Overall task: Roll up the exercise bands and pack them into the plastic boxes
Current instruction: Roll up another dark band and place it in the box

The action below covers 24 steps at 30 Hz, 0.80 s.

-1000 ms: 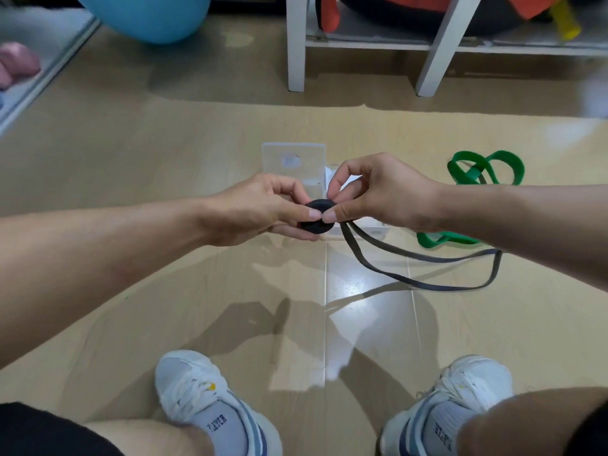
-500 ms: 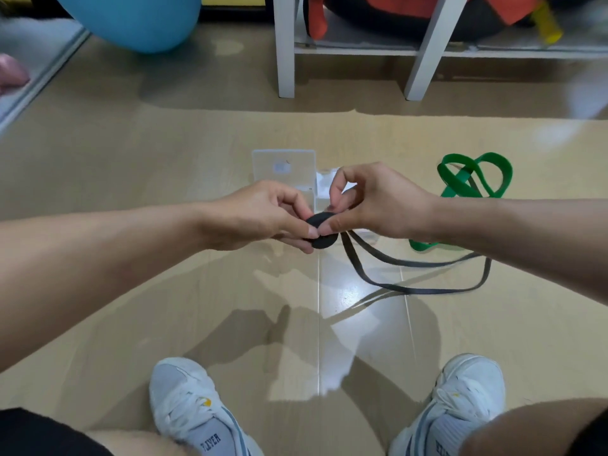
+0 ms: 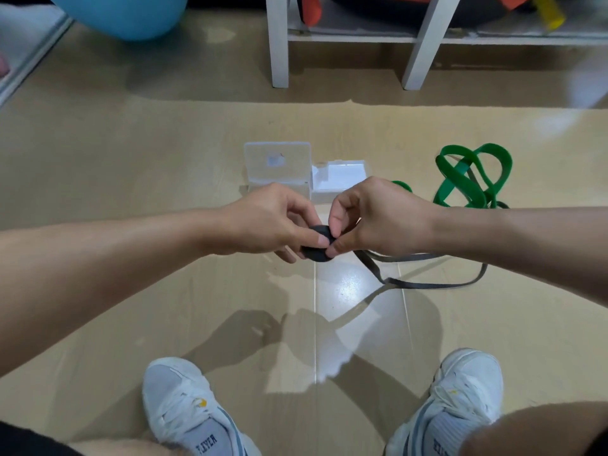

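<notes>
Black band (image 3: 424,284): loose loop on floor shorter than a second ago (coil grows).
Left hand (image 3: 273,222), right hand (image 3: 371,215): pinching coil (image 3: 317,248).
Plastic boxes (image 3: 278,166): open, unfilled.
Green band (image 3: 470,176): unrolled.

Left hand (image 3: 269,222) and right hand (image 3: 378,218) pinch rolled black band (image 3: 317,247).

A home workout corner, judging by the blue exercise ball (image 3: 121,14), the green resistance band (image 3: 467,176) on the wood-look floor (image 3: 131,153), and the white storage shelf (image 3: 345,36) holding gear.
</notes>
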### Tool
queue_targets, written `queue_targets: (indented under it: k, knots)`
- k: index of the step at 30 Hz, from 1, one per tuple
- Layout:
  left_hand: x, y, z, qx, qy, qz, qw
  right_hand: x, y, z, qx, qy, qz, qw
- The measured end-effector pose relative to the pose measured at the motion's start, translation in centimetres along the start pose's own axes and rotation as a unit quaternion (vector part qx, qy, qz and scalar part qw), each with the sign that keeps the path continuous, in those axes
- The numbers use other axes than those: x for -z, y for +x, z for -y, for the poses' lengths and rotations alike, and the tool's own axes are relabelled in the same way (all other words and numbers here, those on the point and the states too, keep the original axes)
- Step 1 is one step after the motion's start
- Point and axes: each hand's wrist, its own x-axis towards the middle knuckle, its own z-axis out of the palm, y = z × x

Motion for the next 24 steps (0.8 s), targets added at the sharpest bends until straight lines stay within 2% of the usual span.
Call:
queue_targets:
  k: [2,4,6,9,13,15,17,20,22,24]
  knots:
    - [0.0,0.0,-0.3,-0.005,0.049,-0.003,0.999,0.0,-0.1,0.3,0.0,-0.019,0.014,1.0]
    - [0.2,0.0,0.0,-0.01,0.046,-0.012,0.999,0.1,-0.1,0.1,-0.006,0.008,0.004,1.0]
    - [0.5,0.1,0.5,-0.02,-0.042,-0.03,0.998,0.3,0.0,-0.2,-0.016,0.092,-0.021,0.995]
    - [0.6,0.1,0.9,-0.034,-0.209,-0.052,0.976,0.9,0.0,-0.6,-0.027,0.19,-0.057,0.98]
    - [0.4,0.1,1.0,-0.033,-0.257,-0.043,0.965,0.9,0.0,-0.5,-0.031,0.199,-0.071,0.977]
    - [0.4,0.0,1.0,-0.022,-0.212,-0.028,0.977,0.6,-0.1,-0.4,-0.026,0.156,-0.072,0.985]
    - [0.4,0.1,0.9,-0.02,-0.071,-0.032,0.997,0.4,-0.2,-0.1,-0.014,0.087,-0.062,0.994]
    - [-0.2,0.1,0.3,-0.039,0.097,-0.042,0.994,0.0,-0.7,0.3,0.011,0.016,-0.036,0.999]
    - [-0.4,0.2,0.1,-0.043,0.119,-0.038,0.991,-0.1,-0.7,0.4,0.017,0.004,-0.028,0.999]
    - [-0.2,0.3,0.3,-0.034,0.093,-0.043,0.994,0.0,-0.5,0.2,0.013,0.025,-0.029,0.999]
